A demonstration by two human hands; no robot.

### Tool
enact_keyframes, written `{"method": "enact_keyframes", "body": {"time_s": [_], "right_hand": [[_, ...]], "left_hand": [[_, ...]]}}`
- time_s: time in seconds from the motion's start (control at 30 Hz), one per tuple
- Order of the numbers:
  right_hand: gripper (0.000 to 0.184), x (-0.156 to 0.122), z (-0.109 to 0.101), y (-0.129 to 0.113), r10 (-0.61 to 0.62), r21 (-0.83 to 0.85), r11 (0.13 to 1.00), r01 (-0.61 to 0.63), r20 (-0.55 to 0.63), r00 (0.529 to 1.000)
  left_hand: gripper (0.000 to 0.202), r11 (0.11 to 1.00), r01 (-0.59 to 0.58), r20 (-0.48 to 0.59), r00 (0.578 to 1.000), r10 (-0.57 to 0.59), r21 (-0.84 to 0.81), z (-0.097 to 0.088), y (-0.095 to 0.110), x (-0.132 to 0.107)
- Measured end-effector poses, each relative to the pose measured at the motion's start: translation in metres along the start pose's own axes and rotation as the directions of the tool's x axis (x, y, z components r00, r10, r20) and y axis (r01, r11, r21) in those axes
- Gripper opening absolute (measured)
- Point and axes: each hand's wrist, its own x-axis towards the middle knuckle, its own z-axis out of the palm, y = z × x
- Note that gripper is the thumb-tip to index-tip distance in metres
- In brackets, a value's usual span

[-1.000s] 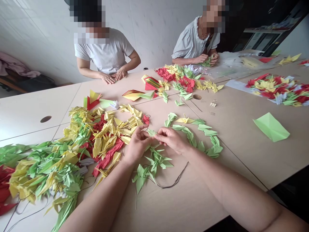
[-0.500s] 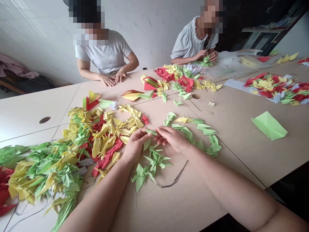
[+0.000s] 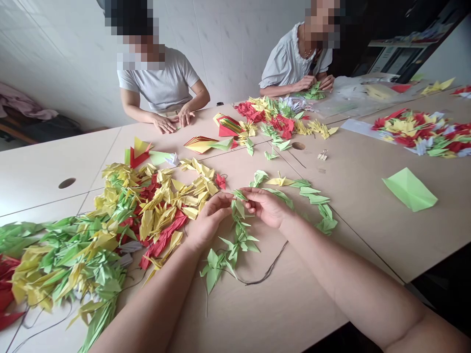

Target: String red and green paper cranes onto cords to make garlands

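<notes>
My left hand (image 3: 209, 218) and my right hand (image 3: 267, 206) meet over the middle of the light wood table (image 3: 368, 230). Both pinch the top of a string of green paper cranes (image 3: 235, 242), which hangs down from my fingers toward me. A dark cord (image 3: 267, 272) trails out from the string's low end. A curved row of green paper cranes (image 3: 312, 198) lies flat just right of my right hand. A big heap of yellow, red and green paper cranes (image 3: 121, 215) lies beside my left hand.
Two other people sit across the table, one with hands flat (image 3: 172, 120), one handling green paper (image 3: 312, 88). Between us lie folded sheets (image 3: 211, 143) and more crane piles (image 3: 283, 120). A green folded sheet (image 3: 409, 189) and another pile (image 3: 423, 132) lie right.
My hands have lifted slightly away from me, and the green cranes between my fingers have slid together into a hanging string.
</notes>
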Motion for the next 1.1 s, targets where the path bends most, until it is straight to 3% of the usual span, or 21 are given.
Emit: {"method": "enact_keyframes", "body": {"time_s": [0.1, 0.23, 0.33, 0.63, 0.9, 1.1], "right_hand": [[0.018, 0.0010, -0.0012, 0.0001, 0.008, 0.030, 1.000, -0.007, -0.014, 1.000], [0.021, 0.0007, -0.0015, 0.0008, 0.015, 0.022, 1.000, -0.015, -0.013, 1.000], [0.022, 0.0002, -0.0011, 0.0011, 0.015, 0.025, 1.000, -0.015, -0.009, 1.000], [0.017, 0.0008, -0.0020, 0.0035, 0.001, 0.034, 0.999, 0.001, -0.033, 0.999], [0.014, -0.0034, 0.0030, 0.0013, 0.053, 0.032, 0.998, -0.053, -0.004, 0.999], [0.017, -0.0029, 0.0025, 0.0036, 0.019, 0.050, 0.999, -0.019, -0.001, 1.000]], "left_hand": [[0.031, 0.998, -0.007, 0.074, 0.997, 0.002, 0.064, -0.0005, 0.0004, 0.0006], [0.028, 0.993, -0.003, 0.055, 0.999, -0.003, 0.116, 0.0019, 0.0021, 0.0016], [0.027, 0.994, 0.005, -0.005, 1.000, -0.004, 0.108, 0.0032, 0.0012, 0.0020], [0.032, 0.976, 0.108, -0.228, 0.962, -0.151, -0.190, 0.0062, 0.0067, 0.0019], [0.025, 0.973, 0.076, -0.136, 0.985, -0.108, -0.219, 0.0060, 0.0076, 0.0018], [0.044, 0.986, 0.011, -0.163, 0.986, -0.039, -0.168, 0.0048, 0.0034, 0.0009]]}}
